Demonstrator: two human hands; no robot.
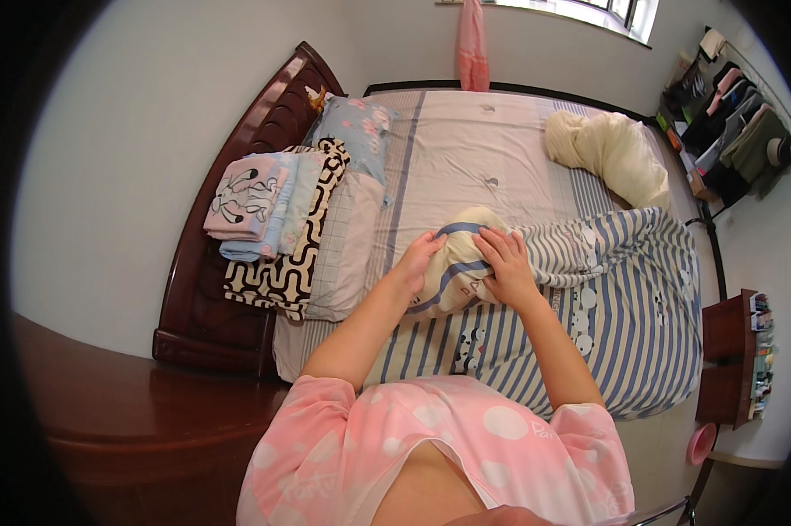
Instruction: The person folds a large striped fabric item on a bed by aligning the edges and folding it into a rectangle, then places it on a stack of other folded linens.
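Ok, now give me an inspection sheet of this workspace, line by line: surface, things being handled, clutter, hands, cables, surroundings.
Surface: bed sheet, pale, with blue-striped bands.
Job's things: bunched cream-and-blue fabric; striped cover spread beside it, rumpled.
Clutter: folded bedding and floral pillow by the headboard; cream bundle at the far right.
Hands: left hand at the bunched fabric's left edge, grip unclear; right hand over its right side, fingers extended.
Cables: nothing seen.
Surroundings: window, pink curtain, clothes rack, pink basin.
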